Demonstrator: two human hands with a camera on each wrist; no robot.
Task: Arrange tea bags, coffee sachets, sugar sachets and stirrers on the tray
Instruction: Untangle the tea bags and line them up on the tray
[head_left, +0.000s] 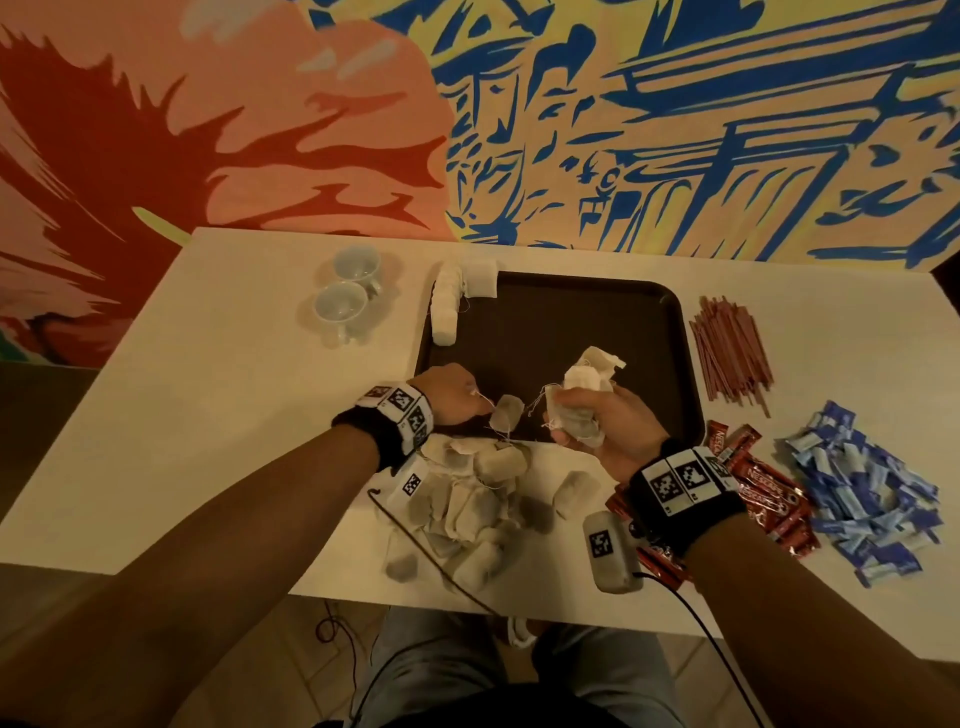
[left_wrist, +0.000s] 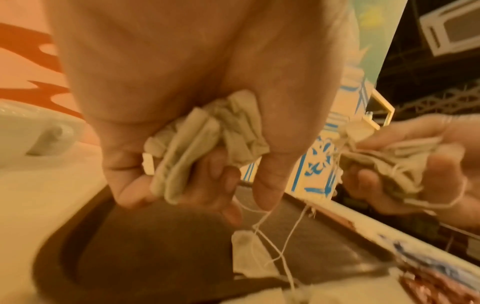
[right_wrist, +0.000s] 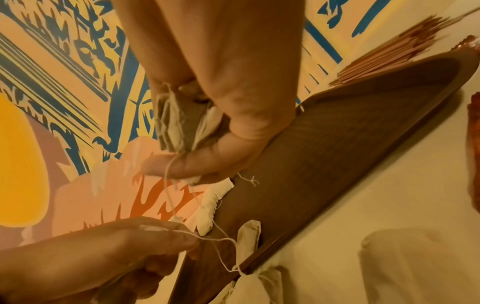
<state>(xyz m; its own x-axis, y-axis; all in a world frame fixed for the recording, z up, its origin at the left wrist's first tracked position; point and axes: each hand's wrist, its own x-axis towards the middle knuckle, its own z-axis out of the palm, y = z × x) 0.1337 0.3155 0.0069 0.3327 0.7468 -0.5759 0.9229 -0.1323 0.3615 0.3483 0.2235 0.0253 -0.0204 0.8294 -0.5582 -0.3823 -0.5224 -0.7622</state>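
A dark brown tray (head_left: 545, 322) lies on the white table, with a row of tea bags (head_left: 447, 306) along its left edge. My left hand (head_left: 467, 400) hovers over the tray's near left corner. It grips crumpled tea bags (left_wrist: 207, 144) in the palm and pinches a string. One tea bag (head_left: 508, 411) dangles from that string above the tray (left_wrist: 142, 246). My right hand (head_left: 571, 410) grips a bunch of tea bags (head_left: 587, 374) above the tray's near edge. Tangled strings run between the two hands. In the right wrist view the right hand (right_wrist: 187, 148) holds its stacked bags (right_wrist: 182, 123).
A loose pile of tea bags (head_left: 467, 499) lies on the table under my wrists. Red-brown stirrers (head_left: 732, 353) lie right of the tray, with red coffee sachets (head_left: 769, 488) and blue sugar sachets (head_left: 862, 493) nearer me. Two white cups (head_left: 345, 291) stand at the far left.
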